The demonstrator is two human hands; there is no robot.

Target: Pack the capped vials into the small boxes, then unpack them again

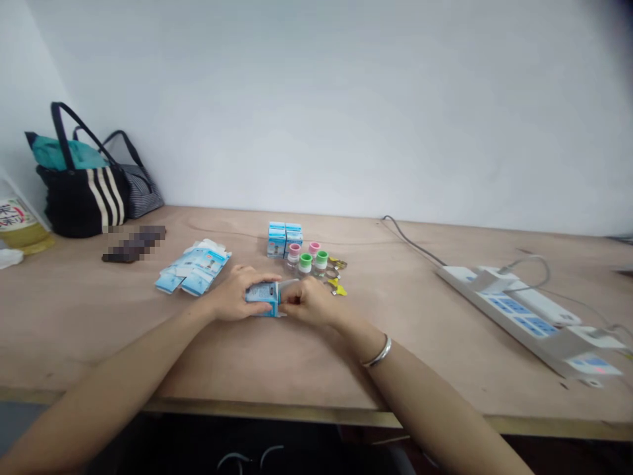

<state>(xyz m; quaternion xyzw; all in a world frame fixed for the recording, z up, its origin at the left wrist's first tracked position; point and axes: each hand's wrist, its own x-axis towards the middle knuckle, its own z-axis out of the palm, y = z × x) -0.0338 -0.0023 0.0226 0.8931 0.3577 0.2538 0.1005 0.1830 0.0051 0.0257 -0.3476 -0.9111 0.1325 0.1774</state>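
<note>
Head view, and here we are at a pale plywood table [84, 316] with both hands working right at the center! We see the left hand [232, 293] wrapped around the near end of a small blue-and-white carton [262, 295], fingers across its top. The right hand [309, 302], a thin silver bangle [378, 351] on its wrist, comes in from 3 o'clock and closes on the other end, where a pale translucent piece [289, 285] sticks out. The hands are together and clamped on the carton, knuckles almost touching.

At 11 o'clock from the hands, we have a loose pile of flat blue-and-white packets [195, 268]. At 12 o'clock stand two small blue-and-white boxes [284, 239], side by side. Just beside them, at 1 o'clock, we count four small clear bottles: two with pink caps [295, 251] and two with green caps [305, 260]. Next to those lie small yellow tags [337, 287] and a metal ring [332, 272].

Farther out at 3 o'clock, a long white power strip [504, 310] sits at an angle, and over at 10 o'clock a black tote bag with white stripes [84, 201] leans against the wall!
</note>
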